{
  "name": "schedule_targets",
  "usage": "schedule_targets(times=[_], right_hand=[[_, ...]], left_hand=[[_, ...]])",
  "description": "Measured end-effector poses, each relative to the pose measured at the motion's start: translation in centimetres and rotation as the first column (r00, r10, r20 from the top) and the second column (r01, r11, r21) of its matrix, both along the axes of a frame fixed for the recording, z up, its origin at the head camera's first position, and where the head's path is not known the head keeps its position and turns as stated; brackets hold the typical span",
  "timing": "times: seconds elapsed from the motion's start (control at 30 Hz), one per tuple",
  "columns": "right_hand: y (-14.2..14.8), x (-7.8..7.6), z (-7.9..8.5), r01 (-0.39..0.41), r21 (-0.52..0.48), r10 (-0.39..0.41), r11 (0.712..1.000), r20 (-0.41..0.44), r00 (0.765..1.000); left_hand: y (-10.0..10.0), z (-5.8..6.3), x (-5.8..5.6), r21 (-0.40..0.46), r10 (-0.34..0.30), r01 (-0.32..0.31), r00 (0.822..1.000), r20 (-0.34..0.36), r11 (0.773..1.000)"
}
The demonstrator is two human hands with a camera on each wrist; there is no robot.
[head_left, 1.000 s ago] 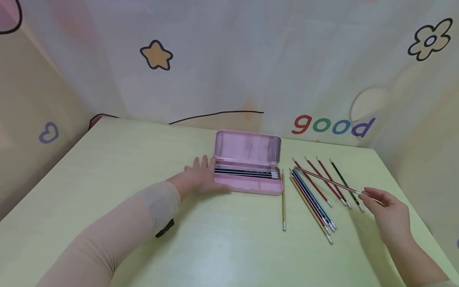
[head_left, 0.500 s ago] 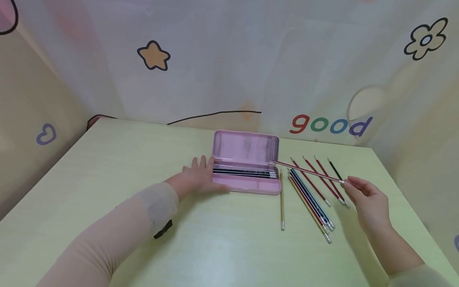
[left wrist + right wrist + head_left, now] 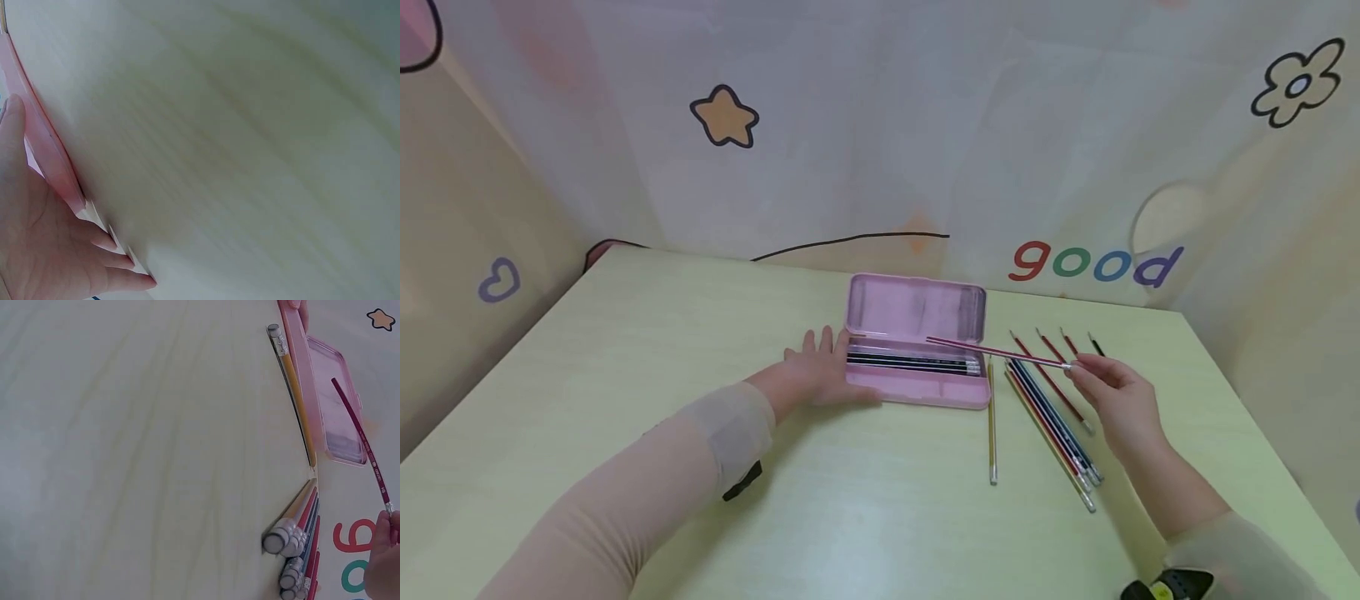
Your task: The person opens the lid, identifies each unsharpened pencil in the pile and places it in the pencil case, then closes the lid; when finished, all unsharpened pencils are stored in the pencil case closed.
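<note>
An open pink pencil case [image 3: 917,308] stands at the back middle of the table, with several dark pencils [image 3: 906,362] lying in its base. My left hand [image 3: 820,371] rests against its left end, fingers spread and straight. The left wrist view shows the thumb on the case's rim [image 3: 47,140]. My right hand [image 3: 1120,404] pinches a red pencil [image 3: 996,350] by its eraser end. That pencil [image 3: 359,437] points left, its far end above the case. In the right wrist view, no sharpened tip shows on it.
A yellow pencil [image 3: 992,433] lies beside the case's right end. Right of it is a bundle of blue, red and yellow pencils [image 3: 1052,429]. Several red pencils [image 3: 1052,383] and a black pencil [image 3: 1096,343] lie farther right, partly behind my right hand. A printed curtain [image 3: 850,167] hangs behind.
My right hand has moved left with the red pencil, bringing its far end from above the loose pencils to above the case. My left hand has stayed in place.
</note>
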State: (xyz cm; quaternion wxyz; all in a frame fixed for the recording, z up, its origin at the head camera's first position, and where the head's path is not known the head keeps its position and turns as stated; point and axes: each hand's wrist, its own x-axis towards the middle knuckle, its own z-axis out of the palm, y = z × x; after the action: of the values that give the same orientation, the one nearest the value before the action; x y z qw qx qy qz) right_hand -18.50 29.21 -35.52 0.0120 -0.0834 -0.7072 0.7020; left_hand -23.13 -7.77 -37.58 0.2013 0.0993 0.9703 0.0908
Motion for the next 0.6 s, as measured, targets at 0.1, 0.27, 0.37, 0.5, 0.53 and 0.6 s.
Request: schedule_targets(times=[0.1,0.27,0.37,0.5,0.53,0.6], right_hand=[[-0.4,-0.5,0.0,-0.017,0.018,0.017,1.0,0.003,1.0],[-1.2,-1.3,0.2,-0.044,0.122,0.038,0.992,0.048,0.998],[-1.9,-2.0,0.3,-0.068,0.175,0.058,0.982,0.062,0.996],[-2.8,-2.9,0.1,-0.064,0.156,0.055,0.986,0.063,0.997],[-3.1,-3.1,-0.1,-0.06,0.16,0.05,0.985,0.065,0.997],[-3.5,-3.3,-0.4,-0.054,0.169,0.042,0.984,0.072,0.997]], left_hand=[[0.0,0.2,-0.1,-0.003,-0.002,0.002,1.0,-0.001,1.0],[0.0,0.3,0.1,-0.004,0.001,-0.001,1.0,-0.007,1.0],[-0.1,0.5,0.1,-0.007,-0.001,0.001,1.0,-0.008,1.0],[0.0,0.7,0.1,-0.006,-0.012,0.012,1.0,0.003,1.0],[0.1,0.6,0.1,-0.007,-0.014,0.014,1.0,0.001,1.0],[0.2,0.4,0.1,-0.007,-0.015,0.015,1.0,0.002,1.0]])
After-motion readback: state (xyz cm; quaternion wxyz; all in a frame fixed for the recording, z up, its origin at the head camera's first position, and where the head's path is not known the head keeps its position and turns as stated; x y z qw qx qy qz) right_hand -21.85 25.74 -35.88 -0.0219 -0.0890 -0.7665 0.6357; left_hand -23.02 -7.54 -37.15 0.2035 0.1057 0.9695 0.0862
